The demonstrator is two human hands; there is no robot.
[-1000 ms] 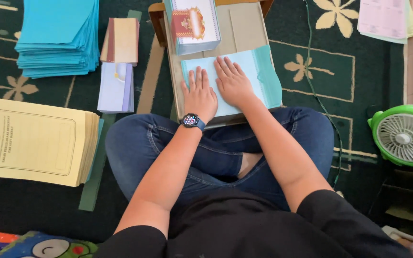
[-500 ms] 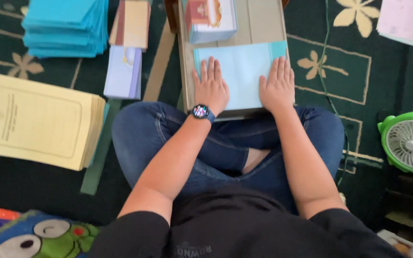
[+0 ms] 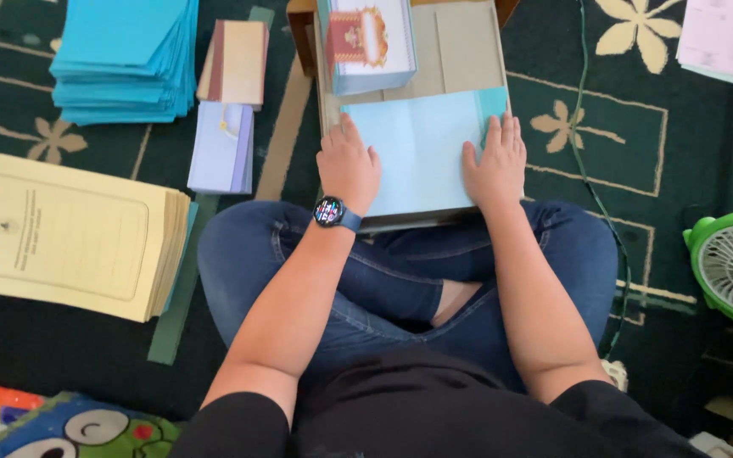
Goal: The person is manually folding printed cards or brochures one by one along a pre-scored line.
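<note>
We press our left hand and right hand flat, fingers spread wide, on a light blue paper cover. It lies on a small tabletop just past our crossed legs. A stack of yellow folders sits on the green carpet to our left.
</note>
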